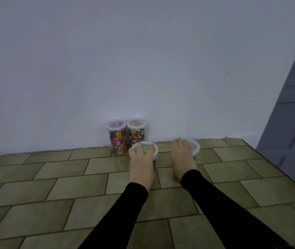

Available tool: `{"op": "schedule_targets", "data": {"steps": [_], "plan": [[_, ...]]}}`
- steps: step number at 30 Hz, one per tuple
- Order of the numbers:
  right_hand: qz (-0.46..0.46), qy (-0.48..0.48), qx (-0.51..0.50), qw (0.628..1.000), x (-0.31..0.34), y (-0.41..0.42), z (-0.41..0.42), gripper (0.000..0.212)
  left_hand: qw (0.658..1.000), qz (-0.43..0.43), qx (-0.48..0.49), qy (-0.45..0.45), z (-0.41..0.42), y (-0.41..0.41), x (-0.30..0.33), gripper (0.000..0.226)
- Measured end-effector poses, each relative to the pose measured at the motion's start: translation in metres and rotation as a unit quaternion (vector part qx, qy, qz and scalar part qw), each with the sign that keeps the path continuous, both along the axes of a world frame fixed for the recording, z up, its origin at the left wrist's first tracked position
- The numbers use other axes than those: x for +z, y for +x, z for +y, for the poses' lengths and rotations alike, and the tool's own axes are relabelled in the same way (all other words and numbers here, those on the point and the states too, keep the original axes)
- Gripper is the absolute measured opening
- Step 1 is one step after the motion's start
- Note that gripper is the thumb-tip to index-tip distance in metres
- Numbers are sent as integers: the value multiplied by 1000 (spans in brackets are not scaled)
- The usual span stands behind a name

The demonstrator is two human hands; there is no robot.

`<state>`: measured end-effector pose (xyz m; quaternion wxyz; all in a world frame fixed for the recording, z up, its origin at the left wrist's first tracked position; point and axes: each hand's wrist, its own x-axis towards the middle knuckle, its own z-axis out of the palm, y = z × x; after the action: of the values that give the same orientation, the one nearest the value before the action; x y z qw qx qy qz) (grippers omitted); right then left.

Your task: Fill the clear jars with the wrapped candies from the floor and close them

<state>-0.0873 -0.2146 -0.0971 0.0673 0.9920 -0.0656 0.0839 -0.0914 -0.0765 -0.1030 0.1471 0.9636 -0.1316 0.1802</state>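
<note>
Two filled, lidded jars [126, 135] stood touching against the wall [143, 60]. Left hand [142, 159] gripped the lid of a third jar [154, 151], fingers curled over its rim; right hand [181, 153] lay flat, fingers straight, on a fourth jar [195, 147]. No loose candies showed on the floor [53, 194]; only closing appeared left.

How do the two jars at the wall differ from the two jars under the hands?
The two jars at the wall stand untouched against it; the jars under the hands stand nearer. The left hand grips one lid, and the right hand rests on the other. All four have lids on.
</note>
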Motion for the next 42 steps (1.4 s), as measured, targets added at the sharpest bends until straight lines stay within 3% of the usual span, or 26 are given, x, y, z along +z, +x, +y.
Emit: {"op": "schedule_targets", "data": {"steps": [7,12,16,29,35,39,42], "plan": [[-2,12,103,995,0,31,-32,60,998,-34,-20,44,-50,29,-7,56],[-10,22,130,991,2,61,-54,58,997,-11,7,70,-69,63,-1,47],[-18,14,153,988,3,88,-65,58,997,21,2,70,-75,91,0,55],[-69,83,201,974,-1,173,-86,55,991,-21,27,132,-89,172,-2,44],[-88,109,213,967,-12,185,-88,58,991,-39,45,121,-94,188,-7,58],[-116,121,203,965,-15,186,-83,53,987,-83,42,130,-96,185,-6,42],[-87,80,201,973,-8,183,-85,56,987,-9,47,154,-92,189,-2,54]]}}
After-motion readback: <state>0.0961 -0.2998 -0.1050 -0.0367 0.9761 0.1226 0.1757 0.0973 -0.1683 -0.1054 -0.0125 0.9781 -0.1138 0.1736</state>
